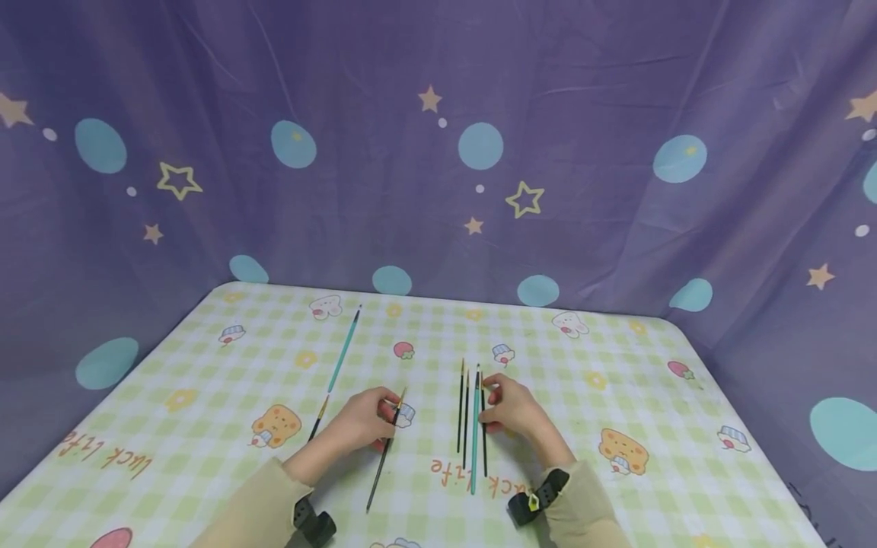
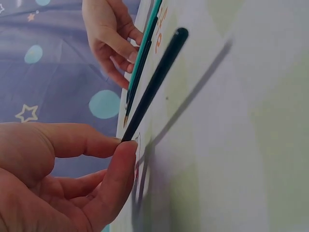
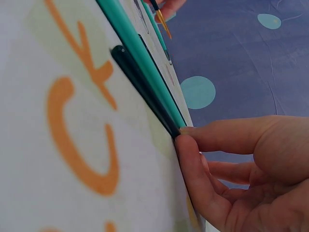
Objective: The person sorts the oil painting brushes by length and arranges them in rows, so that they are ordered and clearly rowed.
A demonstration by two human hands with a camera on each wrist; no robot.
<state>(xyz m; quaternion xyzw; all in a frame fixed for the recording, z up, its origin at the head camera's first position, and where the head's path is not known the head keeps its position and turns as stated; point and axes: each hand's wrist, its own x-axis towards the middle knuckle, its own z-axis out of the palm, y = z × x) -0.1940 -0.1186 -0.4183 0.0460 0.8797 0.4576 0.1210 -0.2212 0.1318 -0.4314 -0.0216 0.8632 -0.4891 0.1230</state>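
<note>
Our left hand [image 1: 368, 418] pinches a dark brush [image 1: 379, 473] to its right.
Our right hand [image 1: 510, 407] pinches the rightmost brush [image 1: 485, 455] at that hand's left.

Black paintbrush [image 2: 155, 82]; teal paintbrush [image 3: 143, 60] — green-checked cloth [image 1: 658, 396]; purple curtain [image 1: 370, 205]

Beige sleeves and black wrist devices, 1 on each arm; both hands bare.
The left sleeve [image 1: 250, 508] and right sleeve [image 1: 588, 506] are a plain, pale beige with a slight olive cast, loose and softly creased, each ending above the wrist; a compact black device [image 1: 317, 527] with rounded edges sits by the left cuff; its counterpart, a black block [image 1: 522, 511] by the right cuff, joins a black strap [image 1: 553, 485] and shows 1 small yellow marking [image 1: 534, 501], too small to read.
</note>
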